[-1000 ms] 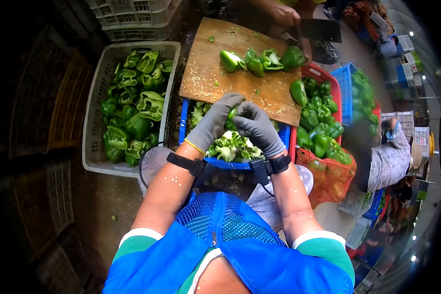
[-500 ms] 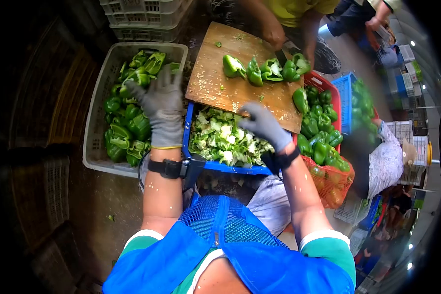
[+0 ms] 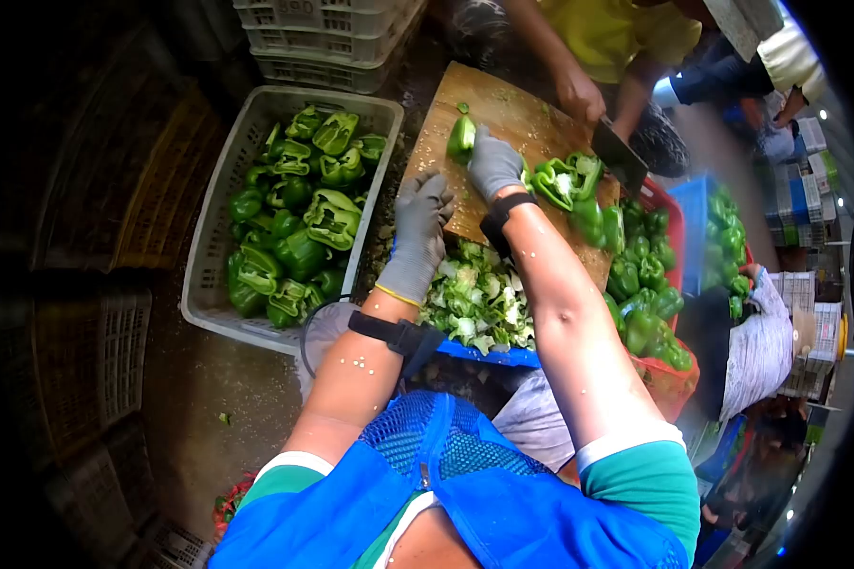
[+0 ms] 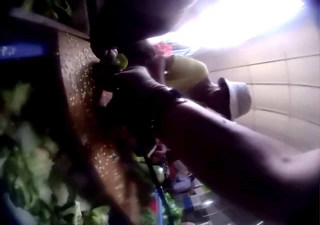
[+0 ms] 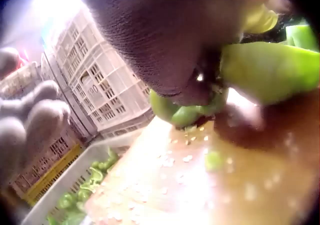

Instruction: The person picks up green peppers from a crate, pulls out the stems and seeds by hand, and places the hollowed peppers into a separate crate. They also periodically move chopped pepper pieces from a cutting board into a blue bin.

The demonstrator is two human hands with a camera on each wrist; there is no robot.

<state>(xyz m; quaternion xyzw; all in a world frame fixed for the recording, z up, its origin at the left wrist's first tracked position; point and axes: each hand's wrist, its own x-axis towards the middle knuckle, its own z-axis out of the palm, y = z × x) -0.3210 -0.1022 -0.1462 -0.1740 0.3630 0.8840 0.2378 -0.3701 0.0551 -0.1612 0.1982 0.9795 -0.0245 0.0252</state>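
Right hand [image 3: 495,163]: fingers curled onto the pepper [image 3: 461,137], which lies at its fingertips, slightly left, on the board [image 3: 503,100].
Pepper axis: lengthwise away from the wrist.
Left hand [image 3: 419,228]: spread, holding nothing, at the board's near edge and farther from the pepper.
Right of right hand: cut halves [image 3: 565,180], then another person's knife [image 3: 621,156].
Under right forearm: scraps [image 3: 479,299] in the blue crate [image 3: 489,357].
Left of left hand: white crate [image 3: 216,237].
In the way: nothing.

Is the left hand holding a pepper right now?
No, the left hand is spread open and empty by the cutting board, while the right hand holds the pepper there.
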